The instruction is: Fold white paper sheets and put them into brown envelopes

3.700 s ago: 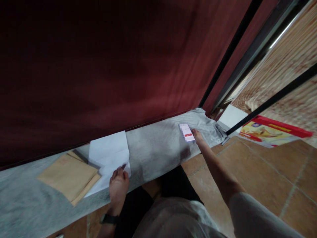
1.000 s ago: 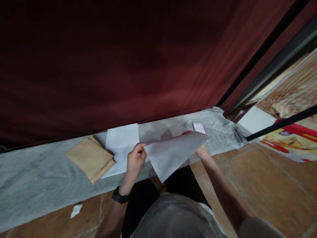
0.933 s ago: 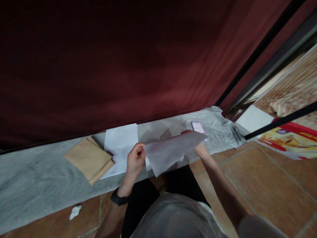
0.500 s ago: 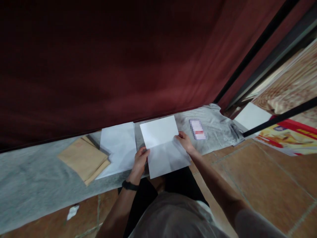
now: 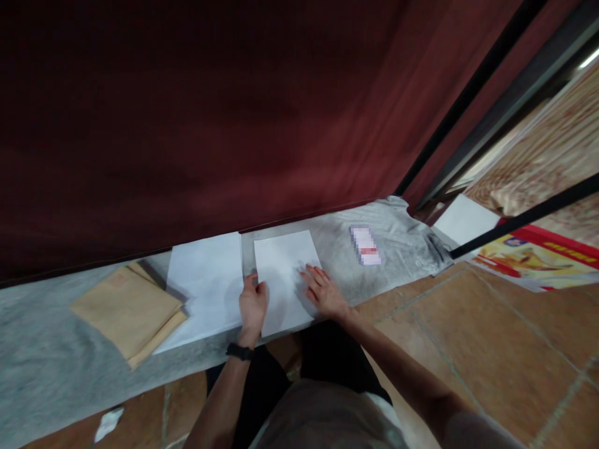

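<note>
Since the earlier frame, the plain white rectangular paper [image 5: 281, 265] has come down from between my raised hands and now lies flat on the long bench draped in grey cloth [image 5: 334, 249]. My right hand [image 5: 326, 294] has shifted from gripping its side to resting over its face.

Left hand [image 5: 253, 304]: fingers loosely curled at the paper's left edge; whether they pinch it, I cannot tell. Right hand: open, fingers spread over the right part of the paper, toward its near corner.

Handling, in my judgement: the left hand best serves as a light stop along the edge while the right smooths outward with flat fingers. Even, gentle pressure should limit creasing and skidding on the soft cloth; the near edge needs care, lying close to the bench's near edge.

Position: the paper lies between my hands, extending beyond them toward the bench's far edge. Left of my left hand is the larger spread of white paper [image 5: 206, 284], its near-left portion under the tan paper envelopes [image 5: 126, 308]. Right of my right hand, well apart, lies the flat phone with a blurred screen [image 5: 365, 245].
</note>
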`<state>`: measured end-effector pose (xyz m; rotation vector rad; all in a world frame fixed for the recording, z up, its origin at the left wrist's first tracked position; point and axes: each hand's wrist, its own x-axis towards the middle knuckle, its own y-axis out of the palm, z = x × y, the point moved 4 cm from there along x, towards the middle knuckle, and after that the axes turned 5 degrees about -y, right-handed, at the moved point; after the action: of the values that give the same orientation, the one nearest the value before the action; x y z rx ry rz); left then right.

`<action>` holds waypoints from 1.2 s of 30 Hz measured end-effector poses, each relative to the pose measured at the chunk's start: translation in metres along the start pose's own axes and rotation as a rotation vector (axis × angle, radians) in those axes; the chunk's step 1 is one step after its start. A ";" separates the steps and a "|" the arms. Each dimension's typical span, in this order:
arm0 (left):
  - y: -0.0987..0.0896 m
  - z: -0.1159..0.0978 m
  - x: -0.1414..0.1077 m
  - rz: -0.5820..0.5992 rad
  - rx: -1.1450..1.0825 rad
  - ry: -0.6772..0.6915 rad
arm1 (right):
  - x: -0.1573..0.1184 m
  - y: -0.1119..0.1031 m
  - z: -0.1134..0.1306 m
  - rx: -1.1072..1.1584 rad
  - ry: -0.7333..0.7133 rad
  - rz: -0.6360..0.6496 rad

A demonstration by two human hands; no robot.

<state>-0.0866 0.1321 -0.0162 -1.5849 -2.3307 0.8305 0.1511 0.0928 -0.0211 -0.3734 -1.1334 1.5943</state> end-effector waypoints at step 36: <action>0.045 -0.031 -0.070 0.403 0.874 0.981 | -0.010 0.015 0.010 -0.217 -0.010 0.035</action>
<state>-0.0084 0.0917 -0.0061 -1.5027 -0.8134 0.7221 0.1392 0.0800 -0.0313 -0.5309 -1.3185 1.5085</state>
